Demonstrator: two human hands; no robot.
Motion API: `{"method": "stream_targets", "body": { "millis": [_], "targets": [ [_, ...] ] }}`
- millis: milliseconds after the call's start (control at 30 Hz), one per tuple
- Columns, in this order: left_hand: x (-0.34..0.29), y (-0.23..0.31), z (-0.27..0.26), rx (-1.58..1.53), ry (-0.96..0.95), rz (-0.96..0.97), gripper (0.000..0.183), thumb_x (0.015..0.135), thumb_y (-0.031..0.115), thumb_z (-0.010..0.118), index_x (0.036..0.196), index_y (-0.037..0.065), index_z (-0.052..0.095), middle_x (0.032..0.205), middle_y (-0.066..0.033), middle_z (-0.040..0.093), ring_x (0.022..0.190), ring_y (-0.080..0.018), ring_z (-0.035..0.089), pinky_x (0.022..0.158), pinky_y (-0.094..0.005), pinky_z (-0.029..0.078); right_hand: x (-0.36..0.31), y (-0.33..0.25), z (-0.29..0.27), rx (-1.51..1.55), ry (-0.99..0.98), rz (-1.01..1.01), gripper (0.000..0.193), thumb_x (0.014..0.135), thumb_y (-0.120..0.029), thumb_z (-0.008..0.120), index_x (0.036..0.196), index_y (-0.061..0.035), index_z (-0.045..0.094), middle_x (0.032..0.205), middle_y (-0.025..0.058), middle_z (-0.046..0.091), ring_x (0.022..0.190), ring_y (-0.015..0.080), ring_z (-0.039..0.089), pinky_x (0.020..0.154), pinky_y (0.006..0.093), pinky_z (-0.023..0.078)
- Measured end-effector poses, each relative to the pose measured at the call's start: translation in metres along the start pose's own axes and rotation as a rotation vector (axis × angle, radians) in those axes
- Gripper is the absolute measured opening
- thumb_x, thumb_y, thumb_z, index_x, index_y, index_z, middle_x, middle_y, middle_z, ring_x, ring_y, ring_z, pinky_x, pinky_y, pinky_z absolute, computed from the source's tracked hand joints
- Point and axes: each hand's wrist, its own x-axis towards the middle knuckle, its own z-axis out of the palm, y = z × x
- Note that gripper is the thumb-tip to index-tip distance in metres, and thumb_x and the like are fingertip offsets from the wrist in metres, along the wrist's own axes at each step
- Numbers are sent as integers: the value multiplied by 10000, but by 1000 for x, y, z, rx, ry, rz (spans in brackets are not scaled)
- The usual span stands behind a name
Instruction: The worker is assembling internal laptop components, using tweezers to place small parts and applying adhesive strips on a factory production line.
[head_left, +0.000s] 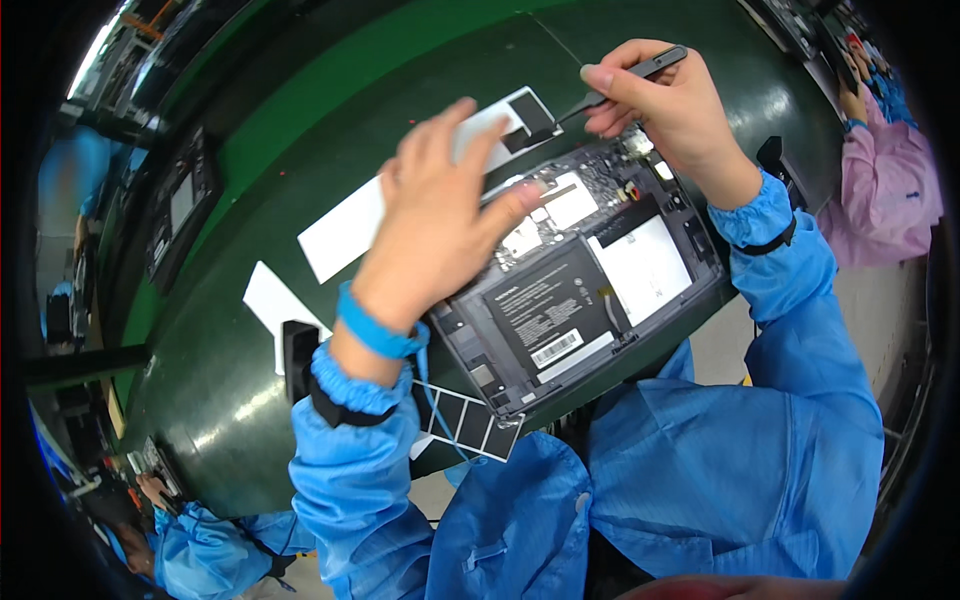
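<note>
My right hand (670, 105) grips black tweezers (632, 78) between thumb and fingers. Their tips meet a black adhesive piece (540, 133) at the far end of a long white backing sheet (342, 232). Fingers apart and slightly blurred, my left hand (440, 200) is over that sheet, and its thumb reaches above the circuit board (572, 200) of an opened tablet-like device. I cannot tell whether this hand touches either one. The device's dark frame (703, 240) lies tilted before me, with a black battery (550, 308) and a white panel (647, 270) inside.
Another white sheet (280, 312) lies to the left on the green table (215, 385). A strip of black stickers (465, 420) is at the near edge, partly under the device. Other workers in pink (885, 195) and blue (215, 550) sit at the sides; another device (183, 205) is far left.
</note>
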Motion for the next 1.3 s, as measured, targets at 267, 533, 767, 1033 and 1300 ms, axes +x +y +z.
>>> {"method": "stream_targets", "body": {
  "millis": [267, 533, 767, 1033, 1300],
  "targets": [
    [5, 32, -20, -598, -164, -564, 247, 890, 185, 648, 903, -62, 651, 588, -70, 597, 504, -134, 518, 495, -288, 394, -16, 15, 8, 62, -126, 92, 221, 866, -173, 724, 913, 36, 670, 755, 125, 694, 688, 165, 708, 584, 220, 562],
    [7, 40, -1, -418, -121, -570, 222, 894, 169, 670, 933, -50, 662, 667, -15, 627, 619, -56, 537, 552, -215, 405, -18, 24, -2, 14, -106, 28, 186, 877, -146, 704, 946, 20, 657, 762, 102, 694, 635, 133, 694, 599, 229, 580],
    [13, 39, 5, -490, -131, -574, 214, 886, 161, 668, 876, -53, 680, 680, -32, 634, 604, -60, 540, 541, -218, 403, -18, 25, -2, 33, -97, 161, 154, 876, -115, 701, 893, 32, 657, 743, 87, 688, 640, 118, 675, 587, 225, 553],
    [27, 47, 5, -325, -185, -631, 282, 869, 203, 682, 757, -55, 663, 560, -17, 592, 491, -56, 496, 463, -234, 363, -19, 29, 0, -91, -88, 2, 183, 865, -147, 716, 915, 23, 670, 749, 86, 688, 644, 111, 676, 564, 192, 523],
    [28, 52, 7, -258, -154, -653, 302, 859, 209, 708, 711, -49, 656, 549, -23, 585, 471, -52, 482, 442, -233, 346, -19, 27, 2, -107, -99, 7, 164, 863, -142, 711, 890, 14, 668, 733, 82, 682, 635, 117, 674, 566, 211, 529]
  ]
}}
